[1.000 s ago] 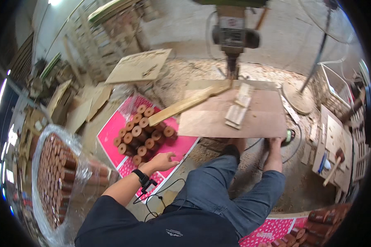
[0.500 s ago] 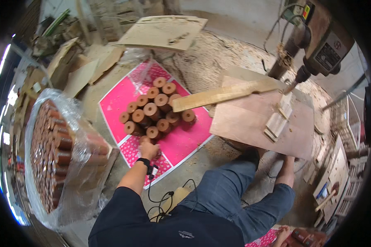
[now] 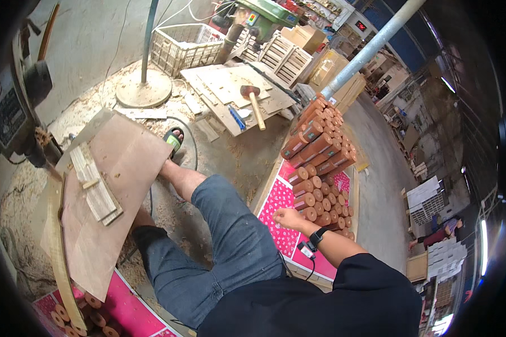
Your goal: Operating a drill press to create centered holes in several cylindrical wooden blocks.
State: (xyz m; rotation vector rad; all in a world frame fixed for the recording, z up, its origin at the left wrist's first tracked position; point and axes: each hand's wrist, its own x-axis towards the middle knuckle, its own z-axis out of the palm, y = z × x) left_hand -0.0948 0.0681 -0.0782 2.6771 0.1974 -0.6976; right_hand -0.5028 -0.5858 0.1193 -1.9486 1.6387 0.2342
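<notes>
My right hand (image 3: pixel 289 218), with a black watch on the wrist, reaches out to a stack of short brown wooden cylinders (image 3: pixel 316 168) lying on a pink patterned sheet (image 3: pixel 278 224) to my right. The fingers are curled against the lowest cylinders; whether they grip one is unclear. A small black device with a cable hangs by the wrist. My left hand is out of sight. I sit with my legs in blue jeans (image 3: pixel 225 241) stretched toward a sandalled foot (image 3: pixel 174 140).
A brown board (image 3: pixel 118 191) with small wooden slats lies at left under a drill press (image 3: pixel 17 106). A mallet (image 3: pixel 252 98) rests on plywood pieces beyond. A second pink sheet with cylinders (image 3: pixel 78 320) sits bottom left. A white crate (image 3: pixel 185 45), a fan base and sawdust lie further off.
The view has swung from the cylinder pile on my left to the one on my right. My left hand, earlier at the left pile, has left the view; my right hand now reaches out.
</notes>
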